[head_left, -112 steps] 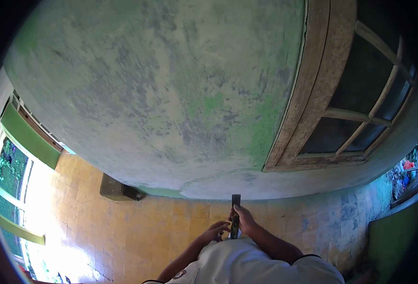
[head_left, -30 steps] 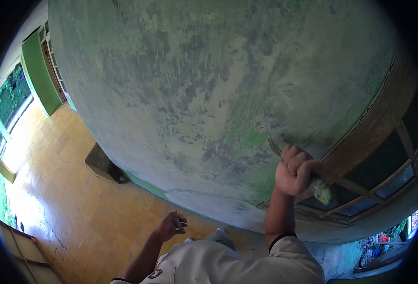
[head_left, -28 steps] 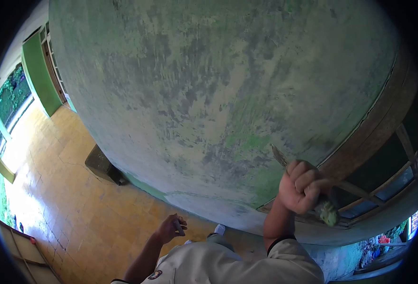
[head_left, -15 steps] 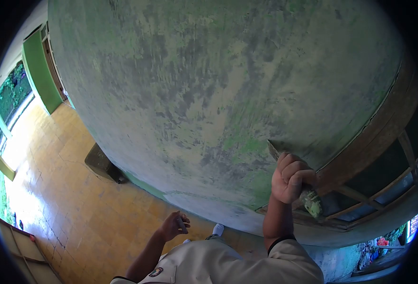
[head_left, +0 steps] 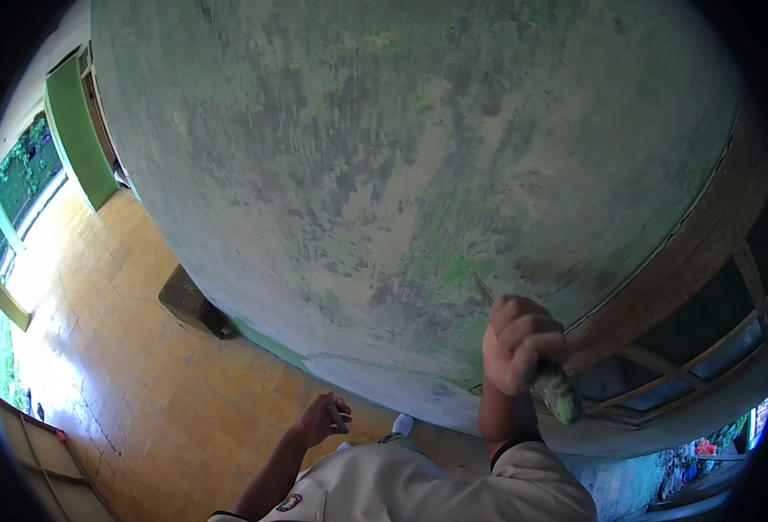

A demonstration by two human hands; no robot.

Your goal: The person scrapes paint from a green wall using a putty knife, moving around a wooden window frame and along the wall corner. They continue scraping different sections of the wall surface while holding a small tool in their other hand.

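Note:
My right hand (head_left: 521,344) is wrapped round a paint scraper (head_left: 560,398). The narrow blade points up and left at the wall (head_left: 340,174), beside a green patch, while the paint-smeared handle sticks out below the fist. Worn paint covers this wall in mottled green, grey and whitish areas. Lower down and to the left, my left hand (head_left: 318,421) is closed round a small flat grey piece (head_left: 338,418), whose exact kind I cannot tell. It stays in front of my body, apart from the wall.
A wooden window frame (head_left: 636,317) borders the wall on the right. At the wall's foot on the left sits a dark box-like block (head_left: 188,300) on the yellowish tiled floor (head_left: 158,374). A green pillar (head_left: 80,130) stands farther off.
My right hand has moved slightly left and down with the scraper, its blade now turned more edge-on. My left hand has hardly moved.

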